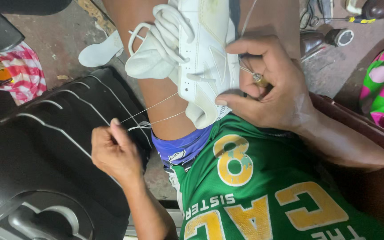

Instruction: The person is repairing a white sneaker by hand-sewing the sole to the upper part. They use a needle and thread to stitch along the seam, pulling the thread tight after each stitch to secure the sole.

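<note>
Two hands engaged: left hand [114,153] has its grip pinched on white thread [154,113] (drawn taut); right hand [267,86] has its grip clasped around a white shoe [201,58], resting on the bare thigh [156,89] above a green jersey [263,186].

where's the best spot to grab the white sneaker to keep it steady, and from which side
Grip the white sneaker around its heel end and sole edge, coming from the side opposite the thread, where the right hand already clamps it with the thumb beneath. That edge is firm and narrow enough to pinch; the laced upper is soft, and the left hand needs the thread side free.
</note>
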